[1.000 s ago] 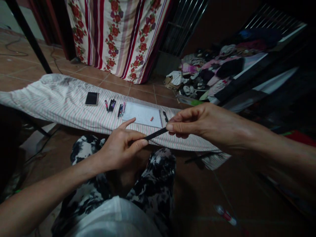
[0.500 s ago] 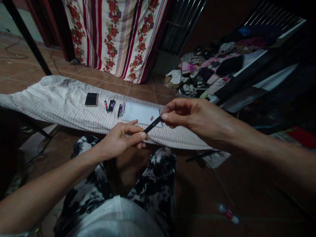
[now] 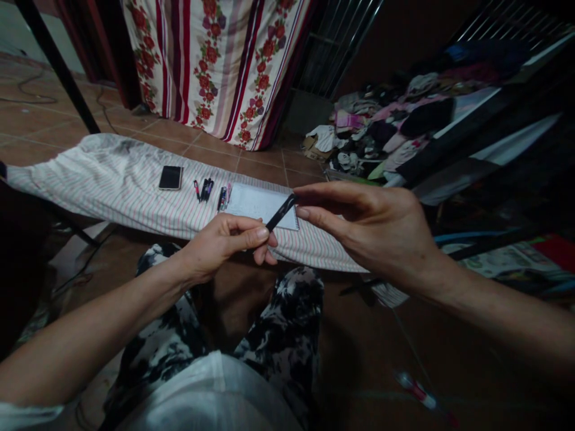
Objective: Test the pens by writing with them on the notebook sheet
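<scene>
A black pen (image 3: 281,214) is held between both my hands above my lap. My left hand (image 3: 224,242) pinches its lower end with thumb and fingers closed. My right hand (image 3: 363,224) pinches its upper end between thumb and forefinger, the other fingers loosely curled. Just behind the pen lies a spiral notebook (image 3: 260,205) on a striped ironing board (image 3: 112,182). Several pens (image 3: 211,191) and a dark phone (image 3: 171,178) lie on the board to the left of the notebook.
My legs in patterned trousers (image 3: 287,323) are below the hands. A floral striped curtain (image 3: 215,60) hangs at the back. A heap of clothes (image 3: 381,131) lies at the right. A small red-and-white tube (image 3: 415,389) is on the brown floor at lower right.
The pen has tilted more upright and shifted slightly left as my right hand moved closer to my left. My left forefinger has curled down onto the pen.
</scene>
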The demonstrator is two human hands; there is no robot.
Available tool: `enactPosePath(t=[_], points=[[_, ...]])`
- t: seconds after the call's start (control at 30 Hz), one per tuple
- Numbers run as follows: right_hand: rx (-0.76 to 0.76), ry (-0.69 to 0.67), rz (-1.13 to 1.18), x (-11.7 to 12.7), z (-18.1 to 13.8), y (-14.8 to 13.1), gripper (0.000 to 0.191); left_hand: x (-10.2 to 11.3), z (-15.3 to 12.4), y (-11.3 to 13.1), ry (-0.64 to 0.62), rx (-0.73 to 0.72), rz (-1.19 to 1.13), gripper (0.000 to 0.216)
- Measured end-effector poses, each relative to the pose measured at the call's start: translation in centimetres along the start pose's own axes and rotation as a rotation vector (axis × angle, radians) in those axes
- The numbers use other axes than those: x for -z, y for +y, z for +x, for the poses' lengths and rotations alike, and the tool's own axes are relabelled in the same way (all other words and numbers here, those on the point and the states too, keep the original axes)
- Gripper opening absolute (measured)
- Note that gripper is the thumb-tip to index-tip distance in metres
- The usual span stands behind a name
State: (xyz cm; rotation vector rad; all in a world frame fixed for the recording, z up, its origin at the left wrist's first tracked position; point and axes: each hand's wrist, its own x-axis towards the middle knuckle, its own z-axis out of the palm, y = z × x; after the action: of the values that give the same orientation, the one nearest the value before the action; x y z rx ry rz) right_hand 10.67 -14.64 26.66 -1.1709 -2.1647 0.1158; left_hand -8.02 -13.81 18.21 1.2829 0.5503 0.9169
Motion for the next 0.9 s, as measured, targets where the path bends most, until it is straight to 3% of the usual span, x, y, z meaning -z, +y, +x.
enactPosePath(t=[0.17, 0.4, 0.53, 0.9], points=[[0.008, 0.038, -0.024, -0.4, -0.2, 0.1, 0.015, -0.5, 0.0, 0.1, 0.0, -0.011, -0.006, 0.021], [-0.175, 0.051, 0.067, -0.6, 0.1, -0.7, 0.012, -1.2, 0.1, 0.1, 0.053, 0.014, 0.021, 0.022], [-0.207, 0.056, 0.151, -0.8, 0.4, -1.1, 0.012, -1.1, 0.5, -0.2, 0.06, -0.023, -0.001, 0.02], [-0.223, 0.131, 0.332, -3.8, 0.6, 1.7, 0.011, -0.5, 2.2, -2.2, 0.153, -0.017, -0.008, 0.023]])
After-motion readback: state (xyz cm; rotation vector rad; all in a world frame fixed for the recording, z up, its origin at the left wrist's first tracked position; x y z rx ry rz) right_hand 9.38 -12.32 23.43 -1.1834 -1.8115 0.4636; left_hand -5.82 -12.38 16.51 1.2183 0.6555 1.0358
